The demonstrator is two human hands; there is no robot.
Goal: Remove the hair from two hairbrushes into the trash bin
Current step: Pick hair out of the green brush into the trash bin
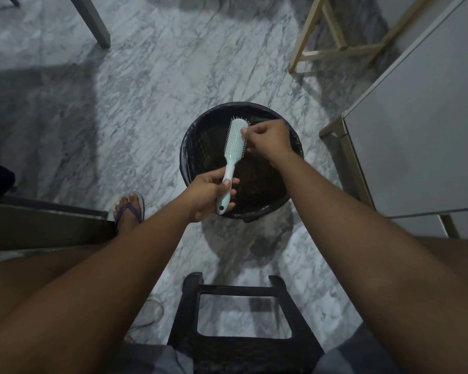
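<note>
One pale hairbrush (pixel 235 147) was in view, held by its handle in the closed left hand (pixel 210 195) directly above the trash bin (pixel 189 147) while the right hand (pixel 265 140) pinched at its bristles, so the first cleaning seemed unfinished and no second brush showed.

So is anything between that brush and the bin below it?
Nothing visible. The hairbrush is held directly over the open trash bin; the right hand picks at its bristles, the left hand grips the handle.

The left hand (pixel 210 194) hides part of the hairbrush (pixel 234 149) handle; any hair on its bristles is too small to tell.
</note>
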